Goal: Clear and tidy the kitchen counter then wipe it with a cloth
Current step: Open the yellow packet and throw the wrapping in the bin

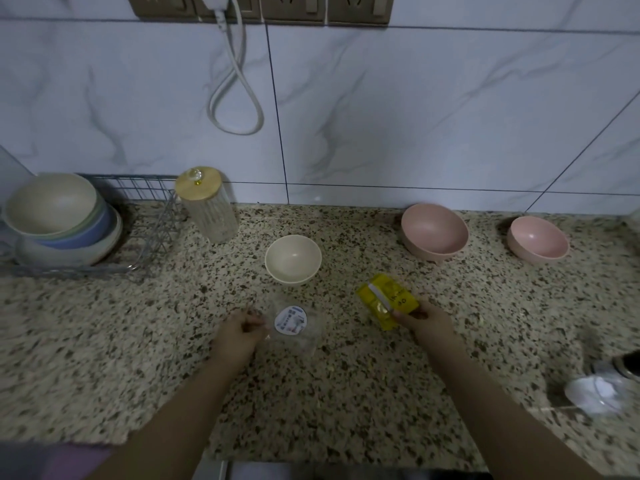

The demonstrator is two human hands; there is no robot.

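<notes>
Open counter front-left — cream bowl and jar block behind.

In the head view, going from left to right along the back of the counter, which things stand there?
Stacked bowls in the wire rack → glass jar with wooden lid → cream bowl → large pink bowl → small pink bowl.

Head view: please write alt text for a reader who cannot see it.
Two bare hands work over a speckled counter: the left hand grips a clear packet, the right hand a yellow packet. Behind stand a cream bowl, two pink bowls, a jar and a rack of stacked bowls.
</notes>
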